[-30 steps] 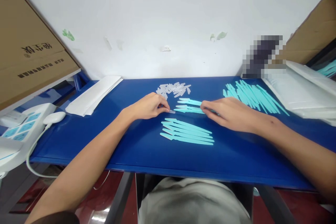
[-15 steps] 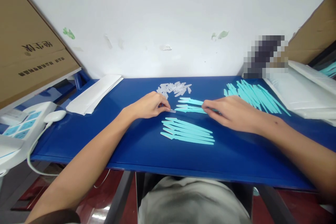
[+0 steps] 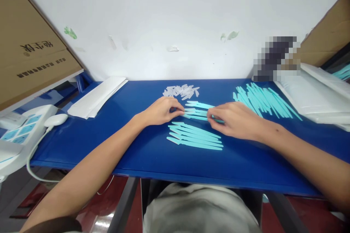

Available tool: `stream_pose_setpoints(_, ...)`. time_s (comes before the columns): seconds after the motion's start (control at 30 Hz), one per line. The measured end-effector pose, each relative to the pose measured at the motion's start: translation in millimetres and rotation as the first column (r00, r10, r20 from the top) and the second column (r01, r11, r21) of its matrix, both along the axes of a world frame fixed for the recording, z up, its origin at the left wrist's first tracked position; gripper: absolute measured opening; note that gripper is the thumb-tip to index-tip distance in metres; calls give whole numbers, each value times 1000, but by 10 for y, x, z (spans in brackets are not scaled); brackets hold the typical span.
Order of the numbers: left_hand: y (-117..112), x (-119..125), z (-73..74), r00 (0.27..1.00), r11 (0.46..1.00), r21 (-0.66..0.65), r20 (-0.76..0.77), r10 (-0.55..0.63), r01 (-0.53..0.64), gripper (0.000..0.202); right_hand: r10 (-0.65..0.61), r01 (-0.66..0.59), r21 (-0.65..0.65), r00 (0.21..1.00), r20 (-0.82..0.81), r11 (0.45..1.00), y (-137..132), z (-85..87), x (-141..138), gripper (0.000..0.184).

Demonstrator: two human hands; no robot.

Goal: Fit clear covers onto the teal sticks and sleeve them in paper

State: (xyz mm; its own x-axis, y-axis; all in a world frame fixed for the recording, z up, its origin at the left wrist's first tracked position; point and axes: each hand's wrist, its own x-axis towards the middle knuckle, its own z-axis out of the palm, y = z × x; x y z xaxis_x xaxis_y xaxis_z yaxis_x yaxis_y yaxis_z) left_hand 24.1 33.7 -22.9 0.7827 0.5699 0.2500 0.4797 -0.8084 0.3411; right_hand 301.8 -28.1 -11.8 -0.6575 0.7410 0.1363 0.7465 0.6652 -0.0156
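Note:
My right hand (image 3: 231,118) is closed, thumb and fingertips pinching the handle of a turquoise eyebrow razor (image 3: 199,117). At the razor's blade end, my left hand (image 3: 165,111) is closed in a pinch; a small translucent blade cover, seen there before, is now mostly hidden by the fingers. Just beyond lie two more razors (image 3: 200,104), partly behind my right hand. Nearer to me, several razors (image 3: 195,137) are lined up side by side, blade ends to the left. A loose pile of translucent blade covers (image 3: 182,91) lies behind my left hand.
A heap of turquoise razors (image 3: 265,100) lies at the right on the blue table (image 3: 131,153). White sheets (image 3: 97,96) lie at the left, near a power strip (image 3: 30,131) with a white plug. White packaging (image 3: 308,94) sits at the far right. Cardboard boxes (image 3: 32,43) flank the table.
My left hand has moved right, bringing the blade cover up to the razor's blade end. My right hand has shifted slightly left with the razor.

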Motion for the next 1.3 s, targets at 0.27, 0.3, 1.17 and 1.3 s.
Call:
stream_pose_setpoints(0.27, 175, -271, 7, 946, 938, 135, -14, 324, -319, 30, 11, -11, -64, 1000, 13, 998, -1, -14, 27, 32)
stream_pose_setpoints(0.3, 195, -293, 8, 942, 935, 133, -17, 334, -329, 31, 20, -19, -73, 1000, 11, 997, 1, -23, 22, 31)
stream_pose_setpoints(1.17, 46, -161, 114, 995, 980, -193, -100, 27, -46, 23, 86, -87, 6, 989, 123, 996, -12, -26, 47, 24)
stream_pose_setpoints(1.3, 70, -188, 102, 995, 949, -307, -96, 38, -65, 27, 49, -48, -9, 991, 125, 999, -2, 0, 86, 20)
